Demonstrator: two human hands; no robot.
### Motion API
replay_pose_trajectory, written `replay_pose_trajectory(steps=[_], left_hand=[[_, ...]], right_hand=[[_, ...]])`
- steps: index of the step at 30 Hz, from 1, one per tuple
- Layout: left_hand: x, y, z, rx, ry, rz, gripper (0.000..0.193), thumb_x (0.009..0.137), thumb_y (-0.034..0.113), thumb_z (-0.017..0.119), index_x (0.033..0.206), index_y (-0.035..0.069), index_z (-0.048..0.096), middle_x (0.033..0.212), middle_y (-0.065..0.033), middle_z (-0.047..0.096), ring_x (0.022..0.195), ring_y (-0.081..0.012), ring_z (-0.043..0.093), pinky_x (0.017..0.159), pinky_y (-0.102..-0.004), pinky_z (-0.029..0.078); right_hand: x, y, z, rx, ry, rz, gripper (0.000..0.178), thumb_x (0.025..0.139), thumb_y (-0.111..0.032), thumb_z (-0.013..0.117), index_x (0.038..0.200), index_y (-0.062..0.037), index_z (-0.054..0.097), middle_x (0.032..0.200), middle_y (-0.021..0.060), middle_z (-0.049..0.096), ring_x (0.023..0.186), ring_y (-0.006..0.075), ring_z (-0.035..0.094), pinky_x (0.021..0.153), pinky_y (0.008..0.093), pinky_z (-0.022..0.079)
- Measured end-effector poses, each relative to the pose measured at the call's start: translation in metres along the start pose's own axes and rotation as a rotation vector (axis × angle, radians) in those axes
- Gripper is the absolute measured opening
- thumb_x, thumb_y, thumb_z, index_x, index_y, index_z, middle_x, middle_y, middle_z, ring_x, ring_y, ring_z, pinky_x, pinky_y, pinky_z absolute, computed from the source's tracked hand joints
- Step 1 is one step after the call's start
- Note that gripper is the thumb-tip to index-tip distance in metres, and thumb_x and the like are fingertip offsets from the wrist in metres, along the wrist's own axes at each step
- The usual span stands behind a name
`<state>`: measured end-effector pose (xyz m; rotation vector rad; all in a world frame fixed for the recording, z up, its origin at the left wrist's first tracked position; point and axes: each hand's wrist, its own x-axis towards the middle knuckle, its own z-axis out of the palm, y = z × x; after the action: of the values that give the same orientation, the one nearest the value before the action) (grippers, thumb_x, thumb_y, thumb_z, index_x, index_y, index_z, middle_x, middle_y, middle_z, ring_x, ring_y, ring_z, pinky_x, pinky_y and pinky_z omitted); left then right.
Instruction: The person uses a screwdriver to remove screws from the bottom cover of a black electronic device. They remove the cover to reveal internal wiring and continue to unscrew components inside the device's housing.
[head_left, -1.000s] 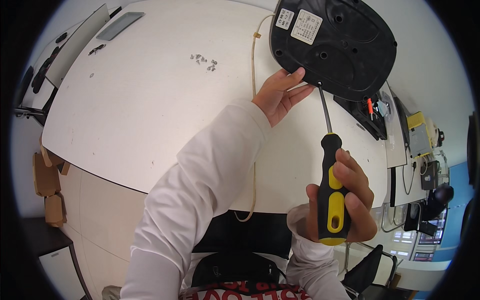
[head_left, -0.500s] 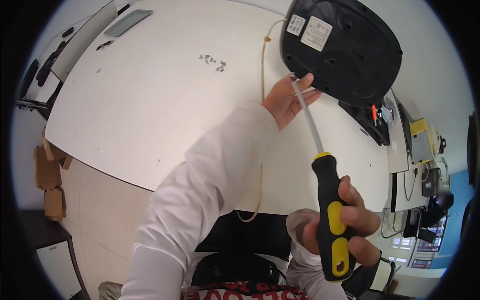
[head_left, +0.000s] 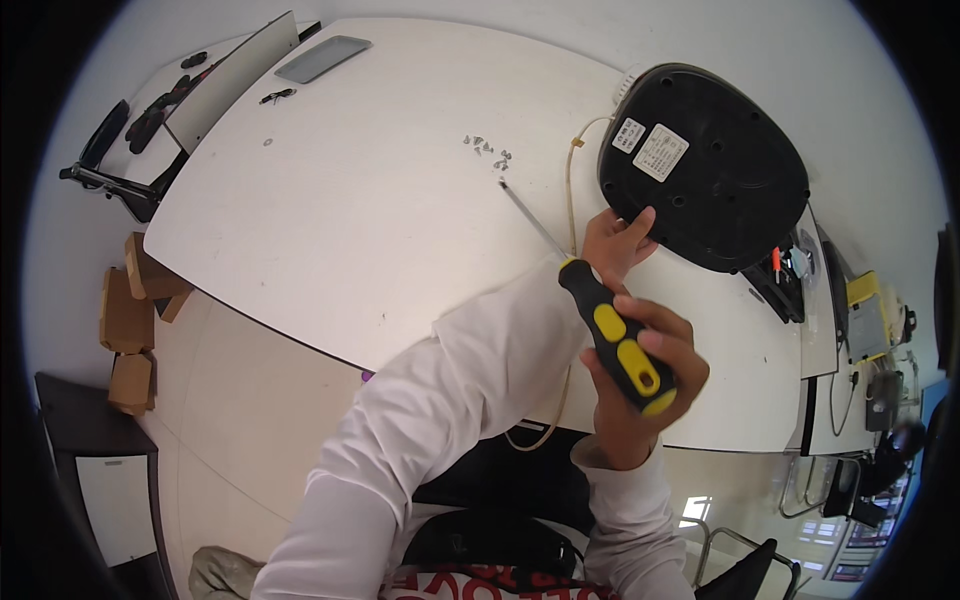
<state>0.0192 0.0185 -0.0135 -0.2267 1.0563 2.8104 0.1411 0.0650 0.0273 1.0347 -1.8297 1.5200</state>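
Observation:
My right hand (head_left: pixel 652 375) is wrapped round the black and yellow handle of a screwdriver (head_left: pixel 610 322). The shaft points up and left, its tip over the table beside a loose group of small metal screws (head_left: pixel 488 149); whether the tip touches anything, I cannot tell. My left hand (head_left: pixel 615 245) grips the near edge of an oval black appliance (head_left: pixel 735 175), thumb on its underside and the other fingers partly hidden. The appliance's underside faces me, with two white labels and several round screw holes. A cream cord (head_left: pixel 571 185) runs from its left side.
A grey tray (head_left: pixel 322 60) and a small black cable (head_left: pixel 278 96) lie at the far left of the white table (head_left: pixel 300 220). To the right stands a black open box (head_left: pixel 785 285) with an orange-handled item. Cardboard boxes (head_left: pixel 128 310) are on the floor at left.
The screwdriver has swung left, from its tip near my left hand to its tip beside the screws. My left hand still holds the appliance; the whole view has shifted.

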Motion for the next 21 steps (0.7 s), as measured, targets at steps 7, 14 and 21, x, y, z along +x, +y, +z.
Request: replay_pose_trajectory(steps=[7,14,21], left_hand=[[-0.002,0.009,-0.007,0.419,0.107,0.051,0.024,0.084,0.003,0.057,0.103,-0.01,0.049,0.095,-0.0198,0.061,0.076,-0.0271,0.066,0.07,-0.0266,0.058],[-0.048,0.043,-0.032,0.697,-0.193,-0.013,0.036,0.09,0.013,0.044,0.124,0.002,0.045,0.12,-0.0126,0.052,0.112,-0.0207,0.051,0.094,-0.0307,0.044],[-0.087,0.113,-0.066,0.632,0.152,0.174,0.029,0.089,0.021,0.052,0.111,0.001,0.053,0.104,-0.0088,0.058,0.089,-0.0176,0.061,0.078,-0.0302,0.05]], right_hand=[[0.004,0.013,-0.004,-0.013,0.023,0.044,0.044,0.075,0.006,0.065,0.109,-0.0074,0.039,0.112,0.0192,0.052,0.107,0.0251,0.052,0.09,0.0316,0.046],[0.0,0.02,-0.007,0.124,0.162,0.101,0.04,0.076,0.007,0.064,0.107,-0.0065,0.042,0.112,0.018,0.053,0.106,0.0291,0.055,0.09,0.0337,0.046],[0.001,0.024,-0.009,0.245,0.174,0.107,0.038,0.079,0.005,0.06,0.108,-0.0078,0.039,0.114,0.0183,0.051,0.115,0.0367,0.049,0.095,0.0395,0.044]])
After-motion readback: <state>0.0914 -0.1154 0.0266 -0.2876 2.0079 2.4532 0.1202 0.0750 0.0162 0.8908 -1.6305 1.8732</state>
